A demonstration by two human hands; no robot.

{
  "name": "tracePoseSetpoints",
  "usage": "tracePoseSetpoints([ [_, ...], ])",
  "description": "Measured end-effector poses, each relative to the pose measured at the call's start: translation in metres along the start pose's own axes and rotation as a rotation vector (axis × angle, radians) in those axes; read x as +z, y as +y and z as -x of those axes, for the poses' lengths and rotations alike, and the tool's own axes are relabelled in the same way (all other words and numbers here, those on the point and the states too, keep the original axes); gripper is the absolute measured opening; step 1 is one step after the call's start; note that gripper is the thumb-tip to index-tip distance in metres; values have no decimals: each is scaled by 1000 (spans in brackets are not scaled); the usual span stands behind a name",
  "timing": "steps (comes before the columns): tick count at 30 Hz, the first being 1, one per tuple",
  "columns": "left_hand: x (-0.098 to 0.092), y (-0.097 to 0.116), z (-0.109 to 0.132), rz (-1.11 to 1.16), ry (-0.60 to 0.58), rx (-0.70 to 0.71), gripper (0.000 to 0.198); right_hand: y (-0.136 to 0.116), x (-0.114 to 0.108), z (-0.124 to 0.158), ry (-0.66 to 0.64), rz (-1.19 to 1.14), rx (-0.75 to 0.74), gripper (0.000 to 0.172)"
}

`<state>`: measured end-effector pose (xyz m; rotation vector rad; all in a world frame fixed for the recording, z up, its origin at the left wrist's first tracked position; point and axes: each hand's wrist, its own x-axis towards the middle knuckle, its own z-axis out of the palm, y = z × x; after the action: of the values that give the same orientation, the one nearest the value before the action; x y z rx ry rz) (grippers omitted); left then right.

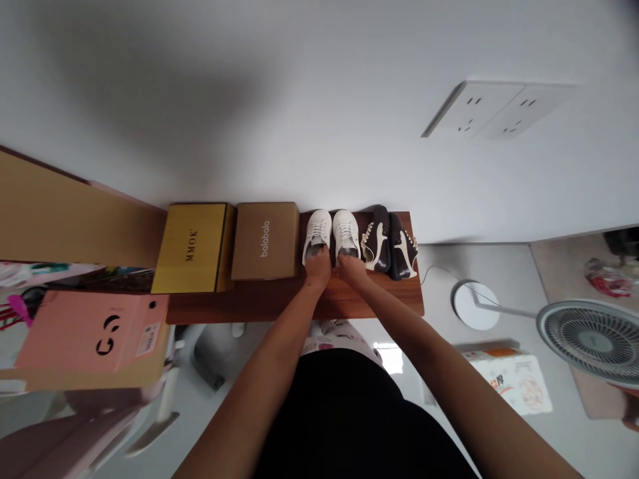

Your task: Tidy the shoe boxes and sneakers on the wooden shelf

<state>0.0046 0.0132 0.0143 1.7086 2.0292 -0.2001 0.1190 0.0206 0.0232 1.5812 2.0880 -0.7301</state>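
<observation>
Two white lace-up sneakers stand side by side on a brown wooden shelf, toes toward the wall. My left hand grips the heel of the left white sneaker, its fingers partly inside the opening. At the heel of the right white sneaker, my right hand is closed in the same way. Just right of them sits a pair of dark brown shoes with cream trim and laces. A brown balabala shoebox lies left of the white pair.
A yellow MMOK box occupies the shelf's left end, with a pink box below it. To the right are a standing fan, a white package and wall sockets. A white wall rises behind the shelf.
</observation>
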Motion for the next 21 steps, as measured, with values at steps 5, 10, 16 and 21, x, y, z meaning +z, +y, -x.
tracePoseSetpoints([
  [5,4,6,-1,15,-27,-29,47,-1,7,-8,18,-38,5,29],
  [10,11,7,-1,16,-61,-41,42,-4,13,-9,32,-41,7,35],
  [16,19,2,1,13,-28,20,35,-8,15,-3,135,-38,-8,35],
  [21,16,-5,16,94,166,105,37,25,28,28,413,-143,-142,29],
])
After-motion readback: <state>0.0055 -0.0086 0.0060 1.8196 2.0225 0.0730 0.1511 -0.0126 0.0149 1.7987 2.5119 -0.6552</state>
